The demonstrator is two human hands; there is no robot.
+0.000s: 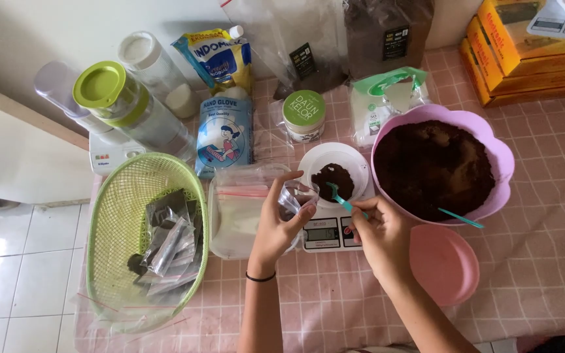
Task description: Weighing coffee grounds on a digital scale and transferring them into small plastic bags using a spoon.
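Note:
My left hand [277, 225] holds a small clear plastic bag [293, 196] open beside a white dish [354, 163] of dark brown powder [332, 178]. The dish sits on a small white digital scale [325, 233]. My right hand [377, 229] grips a teal plastic spoon [339, 196], its tip dipped into the powder in the dish. Just right of the dish stands a big pink scalloped bowl [501, 163] full of the same dark powder [433, 167], with a second teal spoon [460, 218] lying in it.
A green mesh basket [116, 222] at left holds several filled small bags. A clear box of empty bags [237, 216] sits beside the scale. A pink lid [445, 263] lies at front right. Jars, pouches and yellow boxes [511, 52] line the back.

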